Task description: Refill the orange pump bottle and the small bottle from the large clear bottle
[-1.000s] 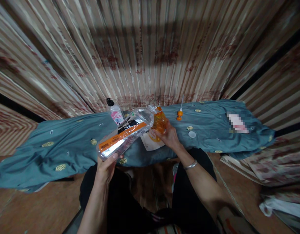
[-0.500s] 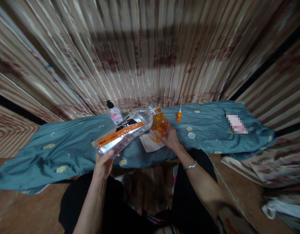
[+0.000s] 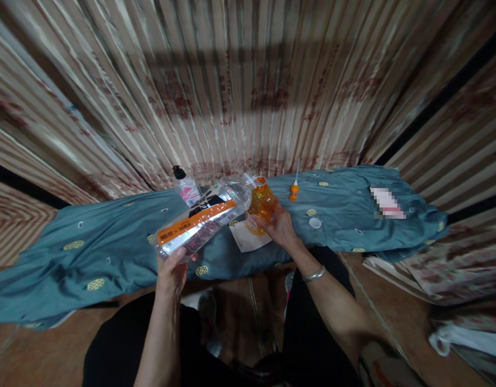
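My left hand (image 3: 174, 267) is closed round the lower end of a large clear plastic bottle (image 3: 199, 219) with an orange and silver label. The bottle is tilted, its neck up and to the right at the mouth of an orange see-through bottle (image 3: 261, 201). Whether the two mouths touch, I cannot tell. My right hand (image 3: 280, 224) grips the orange bottle, which stands close to upright with its top uncapped. An orange pump head (image 3: 294, 191) with a thin tube lies to the right. Below the bottles is a white sheet (image 3: 250, 241) with an orange print, partly covered.
A clear bottle with a black cap (image 3: 187, 187) stands behind the large bottle. A white round cap (image 3: 315, 222) lies right of my right hand. A blurred pinkish item (image 3: 388, 202) rests farther right on the teal cloth (image 3: 122, 236). Striped curtains (image 3: 231, 70) hang behind.
Both hands still hold their bottles in nearly the same pose. The whole view has shifted slightly, and the large bottle sits a little farther left.
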`<state>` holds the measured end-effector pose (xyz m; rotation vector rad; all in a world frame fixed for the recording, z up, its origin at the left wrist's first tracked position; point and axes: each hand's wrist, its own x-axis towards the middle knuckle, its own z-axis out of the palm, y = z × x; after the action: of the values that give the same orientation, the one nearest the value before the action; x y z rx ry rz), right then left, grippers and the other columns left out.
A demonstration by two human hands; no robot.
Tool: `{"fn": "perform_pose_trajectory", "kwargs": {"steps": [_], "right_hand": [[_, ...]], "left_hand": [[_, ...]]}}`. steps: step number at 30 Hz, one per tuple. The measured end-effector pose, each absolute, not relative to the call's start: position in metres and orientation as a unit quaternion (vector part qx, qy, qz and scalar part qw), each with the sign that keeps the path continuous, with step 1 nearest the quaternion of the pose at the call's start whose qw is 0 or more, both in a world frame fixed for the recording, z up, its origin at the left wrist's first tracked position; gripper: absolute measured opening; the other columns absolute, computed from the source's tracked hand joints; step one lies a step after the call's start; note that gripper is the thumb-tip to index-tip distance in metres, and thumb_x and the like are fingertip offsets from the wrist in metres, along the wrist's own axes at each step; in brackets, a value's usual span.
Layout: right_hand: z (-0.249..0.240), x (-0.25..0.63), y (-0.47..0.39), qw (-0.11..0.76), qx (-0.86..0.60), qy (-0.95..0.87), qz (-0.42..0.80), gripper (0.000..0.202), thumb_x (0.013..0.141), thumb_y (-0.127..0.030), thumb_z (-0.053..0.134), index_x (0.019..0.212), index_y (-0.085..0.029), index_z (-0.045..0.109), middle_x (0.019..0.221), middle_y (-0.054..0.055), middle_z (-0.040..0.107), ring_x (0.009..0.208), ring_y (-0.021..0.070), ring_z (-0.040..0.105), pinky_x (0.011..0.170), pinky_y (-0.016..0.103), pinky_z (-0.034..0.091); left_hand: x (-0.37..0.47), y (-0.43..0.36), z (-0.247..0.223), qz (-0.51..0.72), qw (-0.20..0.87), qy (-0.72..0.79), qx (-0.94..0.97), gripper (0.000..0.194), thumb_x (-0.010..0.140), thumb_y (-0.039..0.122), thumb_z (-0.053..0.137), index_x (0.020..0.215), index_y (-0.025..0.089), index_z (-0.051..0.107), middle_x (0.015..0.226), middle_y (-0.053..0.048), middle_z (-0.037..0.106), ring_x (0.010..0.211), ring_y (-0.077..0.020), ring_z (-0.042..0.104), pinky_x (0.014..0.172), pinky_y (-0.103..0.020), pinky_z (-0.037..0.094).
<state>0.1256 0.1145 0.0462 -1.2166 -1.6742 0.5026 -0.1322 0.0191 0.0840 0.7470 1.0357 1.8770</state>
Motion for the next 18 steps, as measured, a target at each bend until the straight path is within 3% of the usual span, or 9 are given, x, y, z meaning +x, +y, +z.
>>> {"fn": "perform_pose_trajectory", "kwargs": {"steps": [4, 12, 18], "right_hand": [[0.0465, 0.1252, 0.1126, 0.493, -0.498, -0.684, 0.203, 0.07, 0.087, -0.054, 0.076, 0.143, -0.016, 0.055, 0.12, 0.017, 0.079, 0.109, 0.0363, 0.078, 0.094, 0.049, 0.064], [0.0454, 0.1283, 0.1109, 0.484, -0.513, -0.679, 0.202, 0.068, 0.086, -0.052, 0.079, 0.14, -0.017, 0.057, 0.121, 0.018, 0.079, 0.109, 0.0373, 0.078, 0.095, 0.051, 0.064], [0.0433, 0.1287, 0.1116, 0.483, -0.512, -0.679, 0.209, 0.07, 0.083, -0.044, 0.083, 0.143, -0.019, 0.057, 0.121, 0.015, 0.08, 0.11, 0.0358, 0.079, 0.095, 0.049, 0.064]], "left_hand": [[-0.1308, 0.0191, 0.0887, 0.754, 0.416, 0.404, 0.309, 0.048, 0.047, 0.032, 0.096, 0.088, 0.017, 0.076, 0.087, -0.008, 0.076, 0.061, -0.0167, 0.064, 0.038, -0.02, 0.045], [-0.1283, 0.0183, 0.0863, 0.764, 0.414, 0.393, 0.301, 0.061, 0.048, 0.035, 0.098, 0.103, 0.019, 0.077, 0.095, -0.009, 0.077, 0.067, -0.0171, 0.065, 0.039, -0.02, 0.045], [-0.126, 0.0156, 0.0835, 0.763, 0.408, 0.398, 0.304, 0.064, 0.05, 0.039, 0.098, 0.107, 0.019, 0.077, 0.097, -0.01, 0.077, 0.067, -0.0169, 0.065, 0.04, -0.019, 0.044]]}}
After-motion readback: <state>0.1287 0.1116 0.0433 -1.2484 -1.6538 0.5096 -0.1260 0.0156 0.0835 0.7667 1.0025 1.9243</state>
